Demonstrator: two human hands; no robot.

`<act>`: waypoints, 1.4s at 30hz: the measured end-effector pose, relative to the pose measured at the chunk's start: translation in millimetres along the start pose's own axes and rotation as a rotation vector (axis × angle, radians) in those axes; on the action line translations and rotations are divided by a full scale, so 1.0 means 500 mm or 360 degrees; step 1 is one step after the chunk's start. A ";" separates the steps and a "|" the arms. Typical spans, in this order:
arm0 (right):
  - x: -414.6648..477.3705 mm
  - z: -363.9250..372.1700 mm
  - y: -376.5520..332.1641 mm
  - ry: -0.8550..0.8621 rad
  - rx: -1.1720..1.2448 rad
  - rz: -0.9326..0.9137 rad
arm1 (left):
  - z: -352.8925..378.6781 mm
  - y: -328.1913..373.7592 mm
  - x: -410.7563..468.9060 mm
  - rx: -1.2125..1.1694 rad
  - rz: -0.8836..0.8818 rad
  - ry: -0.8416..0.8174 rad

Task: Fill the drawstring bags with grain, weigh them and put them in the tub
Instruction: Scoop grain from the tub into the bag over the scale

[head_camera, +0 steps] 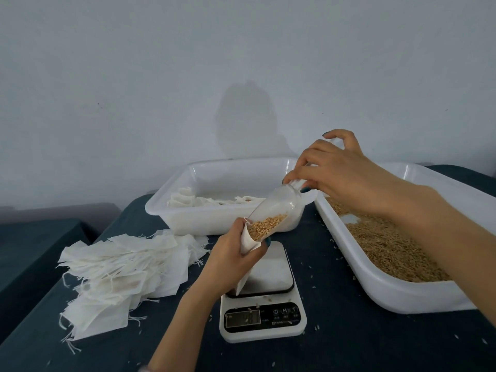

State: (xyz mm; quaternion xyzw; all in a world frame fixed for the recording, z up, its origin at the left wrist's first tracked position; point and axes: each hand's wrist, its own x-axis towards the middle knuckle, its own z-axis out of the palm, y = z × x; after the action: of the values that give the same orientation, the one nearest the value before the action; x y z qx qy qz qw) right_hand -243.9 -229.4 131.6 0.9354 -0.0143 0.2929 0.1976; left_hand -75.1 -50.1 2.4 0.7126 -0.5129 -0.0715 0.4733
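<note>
1. The scale [263, 299] sits mid-table [349, 345], nearest the person.
2. A heap of empty bags [120, 275] lies to its left.
3. Behind it stands the tub [214, 220], with filled bags [182, 200] inside.
4. To its right lies the tray [397, 294], with grain [389, 251] in it.
5. Over the scale, the left hand [230, 259] holds one bag [248, 245]; the scoop [279, 208], in the right hand [335, 170], tips into its mouth.

the only writing is on the black front panel of the kitchen scale [263, 318]. its three round buttons [285, 310] carry a power sign, an "m" and a "t"; the tiny captions under them are too small to read. the display [243, 318] shows faint digits, too blurred to tell. a small printed line below the buttons is also unreadable.
</note>
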 end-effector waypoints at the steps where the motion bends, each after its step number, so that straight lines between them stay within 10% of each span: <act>1: 0.000 0.001 0.001 -0.0006 -0.0004 0.0005 | 0.000 0.000 0.000 -0.0003 -0.0007 -0.0002; 22: -0.088 0.076 0.030 -0.0481 0.1637 0.0939 | -0.011 0.016 -0.001 -0.0314 0.0138 0.0045; 31: -0.129 0.079 0.093 -0.0515 0.1102 0.1745 | -0.026 -0.004 0.012 0.0143 0.0257 0.0171; 38: -0.156 0.102 0.093 -0.1546 0.0274 0.1483 | -0.034 0.012 0.038 0.0097 0.0164 0.0249; 42: -0.153 0.101 0.084 -0.1549 0.0157 0.1443 | -0.023 0.020 0.044 -0.0150 0.0206 0.0211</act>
State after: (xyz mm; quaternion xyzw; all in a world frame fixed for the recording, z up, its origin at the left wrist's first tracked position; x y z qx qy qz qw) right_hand -285.8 -293.9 66.5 0.8702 -0.4803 -0.1084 -0.0170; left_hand -64.5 -61.0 24.5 0.6580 -0.5215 -0.0174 0.5428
